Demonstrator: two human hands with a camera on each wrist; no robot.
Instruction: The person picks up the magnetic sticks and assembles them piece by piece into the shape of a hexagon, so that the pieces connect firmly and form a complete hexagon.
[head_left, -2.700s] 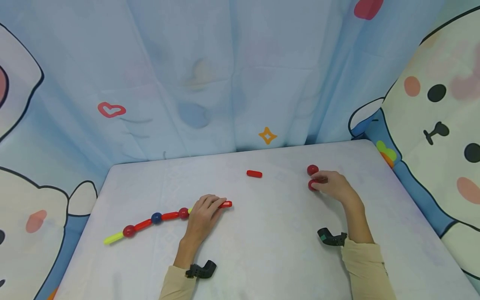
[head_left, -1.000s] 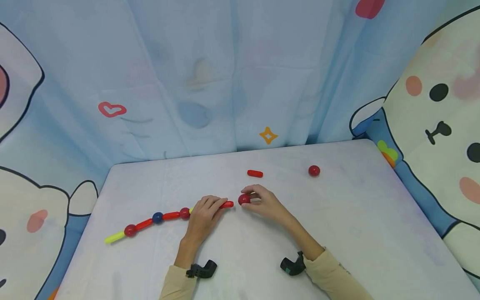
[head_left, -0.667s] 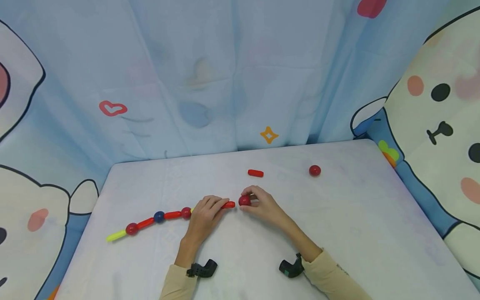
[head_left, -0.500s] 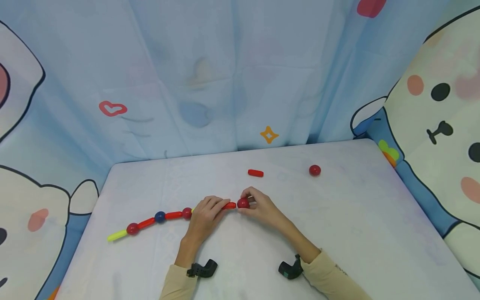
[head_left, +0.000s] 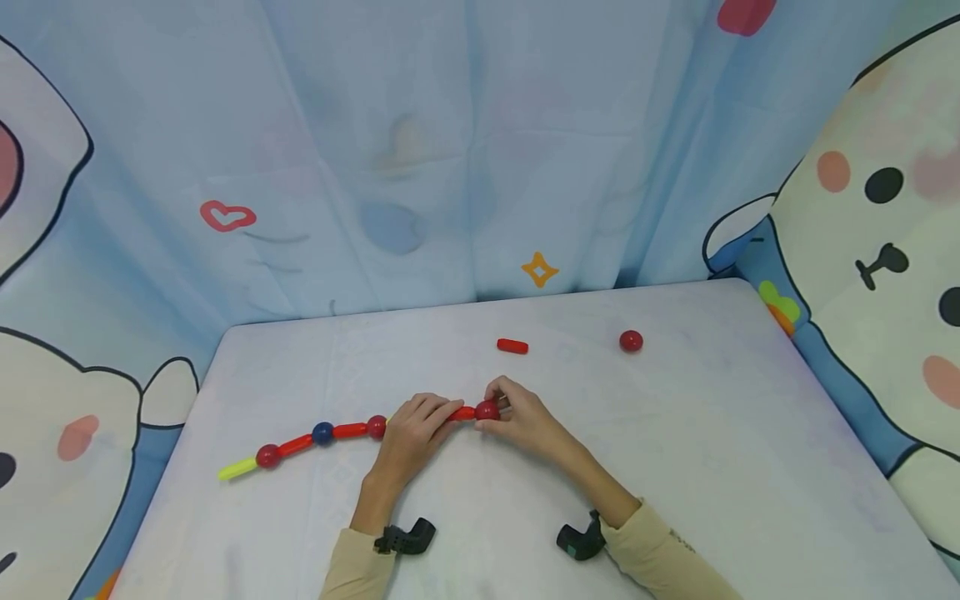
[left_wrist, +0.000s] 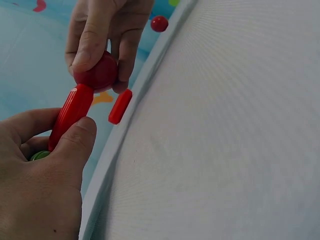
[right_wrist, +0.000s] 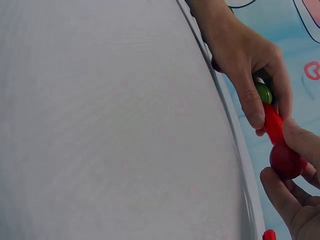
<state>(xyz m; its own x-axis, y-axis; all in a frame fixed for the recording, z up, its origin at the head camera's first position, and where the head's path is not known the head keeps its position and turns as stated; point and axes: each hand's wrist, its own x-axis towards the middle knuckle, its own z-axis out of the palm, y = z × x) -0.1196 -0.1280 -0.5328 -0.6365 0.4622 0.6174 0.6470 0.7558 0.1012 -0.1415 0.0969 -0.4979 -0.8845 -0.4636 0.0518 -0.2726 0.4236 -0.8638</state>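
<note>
A chain of coloured rods and balls (head_left: 296,444) stretches across the left half of the table, from a yellow rod (head_left: 237,468) through red rods, red balls and a blue ball (head_left: 323,433). My left hand (head_left: 411,437) covers its right part and pinches the red end rod (left_wrist: 72,112) between thumb and fingers. Beside that rod, a green ball (right_wrist: 264,93) peeks out under the hand. My right hand (head_left: 528,421) pinches a red ball (head_left: 487,410) with thumb and fingertips. This ball touches the free tip of the red rod; how deep they join is hidden.
A loose red rod (head_left: 513,346) lies beyond the hands, and another red ball (head_left: 631,341) sits farther right. The white table (head_left: 675,467) ends at a blue printed curtain (head_left: 420,167) at the back.
My right hand picked up one of the two red balls at the right and carried it left, to the chain's end. Ball and rod tip, apart before, now touch. My left hand stayed put.
</note>
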